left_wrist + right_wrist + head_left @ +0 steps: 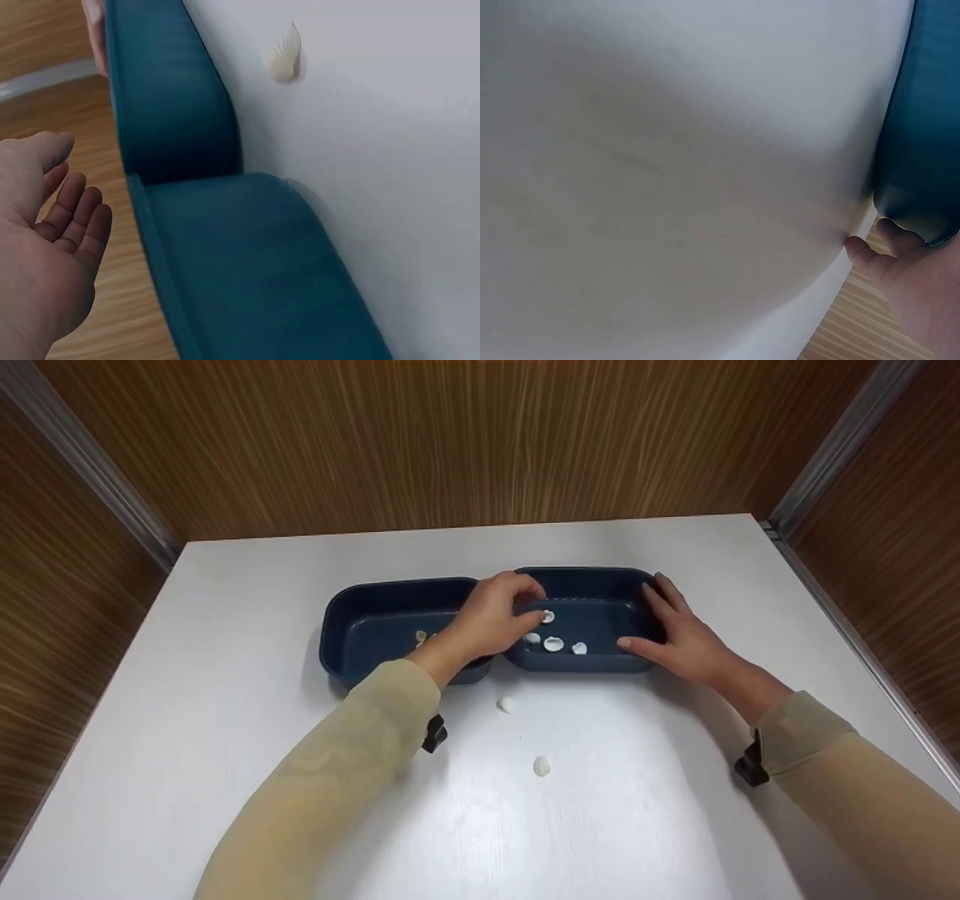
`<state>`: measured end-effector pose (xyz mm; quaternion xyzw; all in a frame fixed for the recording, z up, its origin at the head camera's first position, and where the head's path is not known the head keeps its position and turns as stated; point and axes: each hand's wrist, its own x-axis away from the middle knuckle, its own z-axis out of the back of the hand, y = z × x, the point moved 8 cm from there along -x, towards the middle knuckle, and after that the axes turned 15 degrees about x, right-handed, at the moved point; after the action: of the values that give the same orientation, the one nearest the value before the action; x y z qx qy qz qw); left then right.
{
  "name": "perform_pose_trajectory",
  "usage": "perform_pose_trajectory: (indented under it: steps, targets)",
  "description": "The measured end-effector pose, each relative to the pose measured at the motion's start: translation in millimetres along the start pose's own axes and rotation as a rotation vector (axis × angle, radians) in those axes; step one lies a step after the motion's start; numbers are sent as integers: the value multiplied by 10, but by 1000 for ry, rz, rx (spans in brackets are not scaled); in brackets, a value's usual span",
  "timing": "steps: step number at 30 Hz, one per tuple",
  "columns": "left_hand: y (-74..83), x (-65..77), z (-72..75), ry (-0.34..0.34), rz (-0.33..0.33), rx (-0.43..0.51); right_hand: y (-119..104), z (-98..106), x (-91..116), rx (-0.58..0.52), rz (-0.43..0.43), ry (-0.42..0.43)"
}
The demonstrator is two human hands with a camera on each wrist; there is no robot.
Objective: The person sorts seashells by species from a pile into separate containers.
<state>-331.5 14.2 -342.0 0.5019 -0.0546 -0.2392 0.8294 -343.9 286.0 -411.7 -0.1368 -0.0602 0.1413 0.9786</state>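
Observation:
My left hand (491, 615) is over the inner end of the right dark blue bin (592, 661), fingers loosely bent and thumb apart from them. Its thumb tip is close to a white seashell (548, 616); touching or not, I cannot tell. Bent fingers with nothing visible between them show on this hand (52, 247) in the left wrist view. At the right bin's outer end rests my right hand (686, 641), fingers extended along the rim and thumb over the front edge. Several more white seashells (553, 644) lie in that bin.
The left dark blue bin (330, 649) adjoins the right one and has brownish shells (421, 637) inside, partly hidden by my left arm. Two pale seashells lie on the white table, one shell (505, 705) near the bins, another shell (541, 766) closer. Wood-patterned panels (465, 442) surround the table.

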Motion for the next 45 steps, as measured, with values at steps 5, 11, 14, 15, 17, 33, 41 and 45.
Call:
perform_pose_trajectory:
  steps: [5,11,14,15,17,33,41,45]
  targets:
    - [202,178,-78,-48,-79,19,10,4,4,-2,-3,-8]
    - [361,435,-276,-165,-158,64,18,9,27,-16,-7,-8]
    - [355,565,-400,-234,-163,85,23,7,31,-14,-11,-10]
    - [340,607,-441,-255,-162,87,24,6,30,-14,-12,-10]
    - [302,692,-515,-291,-159,89,25,0,27,-12,-15,-12]
    - [-108,1061,-763,-372,-18,231,29,6,37,-16,-7,-16]
    - [-284,1161,-859,-417,14,202,-10,11,34,-18,0,-18]
    - [-292,1192,-883,-435,-23,154,-28,16,31,-15,5,-15]
